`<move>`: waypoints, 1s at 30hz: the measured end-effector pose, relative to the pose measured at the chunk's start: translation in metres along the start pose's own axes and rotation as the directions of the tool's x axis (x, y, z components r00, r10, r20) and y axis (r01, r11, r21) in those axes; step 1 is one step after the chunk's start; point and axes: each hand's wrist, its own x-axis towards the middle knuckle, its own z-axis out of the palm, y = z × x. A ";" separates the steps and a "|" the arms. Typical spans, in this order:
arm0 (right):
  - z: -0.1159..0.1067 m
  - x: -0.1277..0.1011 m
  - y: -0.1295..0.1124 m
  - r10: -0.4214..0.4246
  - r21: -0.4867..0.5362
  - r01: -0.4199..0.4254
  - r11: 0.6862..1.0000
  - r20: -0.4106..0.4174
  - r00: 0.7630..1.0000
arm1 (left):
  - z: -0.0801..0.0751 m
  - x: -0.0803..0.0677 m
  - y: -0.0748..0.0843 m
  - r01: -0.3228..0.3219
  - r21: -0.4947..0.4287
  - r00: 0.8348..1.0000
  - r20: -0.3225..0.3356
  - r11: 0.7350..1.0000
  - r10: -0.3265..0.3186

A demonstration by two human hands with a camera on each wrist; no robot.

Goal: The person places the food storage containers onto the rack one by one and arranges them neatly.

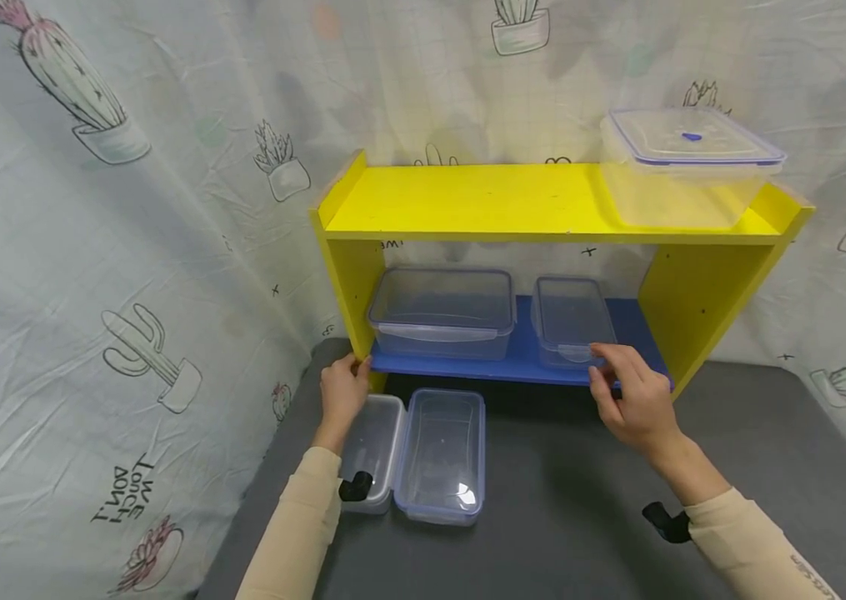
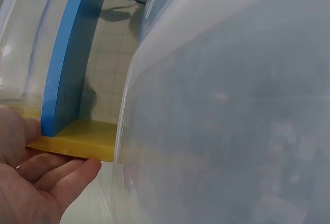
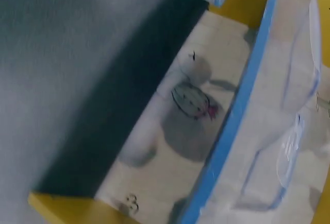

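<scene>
A yellow shelf unit (image 1: 468,200) with a blue middle board (image 1: 438,365) stands against the patterned cloth. At its left side, my left hand (image 1: 342,392) grips the front edge of the yellow side panel (image 2: 77,141), thumb on one side and fingers on the other. My right hand (image 1: 636,400) hovers in front of the small clear lidded container (image 1: 573,312), thumb and index finger bent with a gap between them. Whether a fingertip touches that container cannot be told. A larger clear lidded container (image 1: 441,304) sits left of it on the blue board. The right hand is outside the right wrist view.
Two more clear containers stand on the dark table (image 1: 543,517): one (image 1: 441,458) in front of the shelf, another (image 1: 377,450) beside it, partly behind the left forearm. A big clear lidded box (image 1: 693,167) rests on the top board's right end. Cactus-print cloth (image 1: 167,250) hangs behind.
</scene>
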 end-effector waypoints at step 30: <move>0.061 -0.068 -0.063 0.368 0.141 -0.471 0.871 0.448 0.815 | 0.000 0.001 -0.002 0.006 0.001 1.000 0.004 1.000 -0.006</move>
